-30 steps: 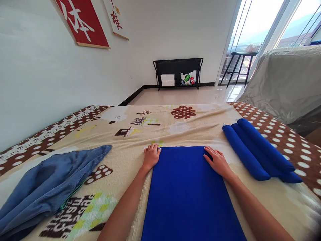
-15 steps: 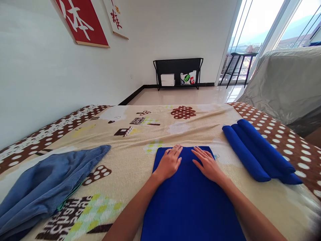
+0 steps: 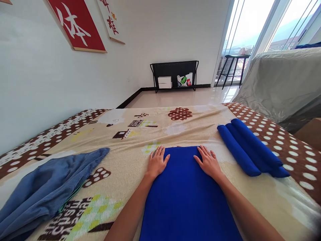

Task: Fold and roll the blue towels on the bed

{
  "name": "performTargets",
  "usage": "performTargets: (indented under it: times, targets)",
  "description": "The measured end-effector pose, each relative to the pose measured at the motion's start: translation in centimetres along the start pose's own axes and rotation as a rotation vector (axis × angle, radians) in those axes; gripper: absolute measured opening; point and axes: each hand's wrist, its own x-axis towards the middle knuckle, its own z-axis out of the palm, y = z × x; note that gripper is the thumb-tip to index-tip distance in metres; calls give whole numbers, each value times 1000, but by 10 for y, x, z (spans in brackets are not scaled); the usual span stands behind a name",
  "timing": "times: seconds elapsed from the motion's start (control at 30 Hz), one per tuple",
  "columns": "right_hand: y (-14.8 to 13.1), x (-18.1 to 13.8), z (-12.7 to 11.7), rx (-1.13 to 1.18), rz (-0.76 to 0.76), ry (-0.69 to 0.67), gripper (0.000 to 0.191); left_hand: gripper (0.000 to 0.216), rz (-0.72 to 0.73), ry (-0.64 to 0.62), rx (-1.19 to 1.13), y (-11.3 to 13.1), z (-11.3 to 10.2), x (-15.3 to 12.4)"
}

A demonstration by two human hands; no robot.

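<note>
A smooth blue cloth (image 3: pixel 187 197) lies flat in front of me, its near end running out of the bottom of the view. My left hand (image 3: pixel 157 162) rests on its far left corner, fingers stretched forward and thumb apart. On the far right corner lies my right hand (image 3: pixel 207 162), palm down with the fingers spread. Neither hand grips anything. To the right are several rolled blue cloths (image 3: pixel 247 147), side by side. A crumpled grey-blue cloth (image 3: pixel 55 184) with a green edge lies at the left.
Everything lies on a cream patterned blanket (image 3: pixel 130 170) with brown dotted borders. Beyond its far edge stands a black rack (image 3: pixel 175 72) holding white boxes (image 3: pixel 165 82) and a printed bag. A grey-covered bulky object (image 3: pixel 288 80) and a black stool (image 3: pixel 233 67) are at the right.
My hands have moved apart, outward to the far corners of the blue cloth. The left hand shifted left. The view has turned slightly to the right.
</note>
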Motion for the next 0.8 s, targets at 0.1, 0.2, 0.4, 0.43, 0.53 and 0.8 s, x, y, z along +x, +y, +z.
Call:
performTargets:
  times: [0.1, 0.2, 0.4, 0.43, 0.53, 0.8]
  targets:
    - [-10, -9, -16, -29, 23, 34, 61, 54, 56, 1, 8, 9, -19, -11]
    - [-32, -47, -35, -36, -70, 21, 59, 58, 174, -10, 6, 35, -44, -51]
    - [-79, -161, -47, -27, -330, -52, 55, 71, 568, -100, -28, 94, -60, -166]
    - [-79, -174, -47, -38, -339, -37, 57, 71, 565, -92, -24, 94, -58, -178]
    - [-59, -200, -50, -84, -313, 0, 68, 69, 458, -35, 33, 74, -52, -205]
    - [-32, -231, -55, -223, -141, 245, 70, 71, 149, 152, 164, 33, -45, -250]
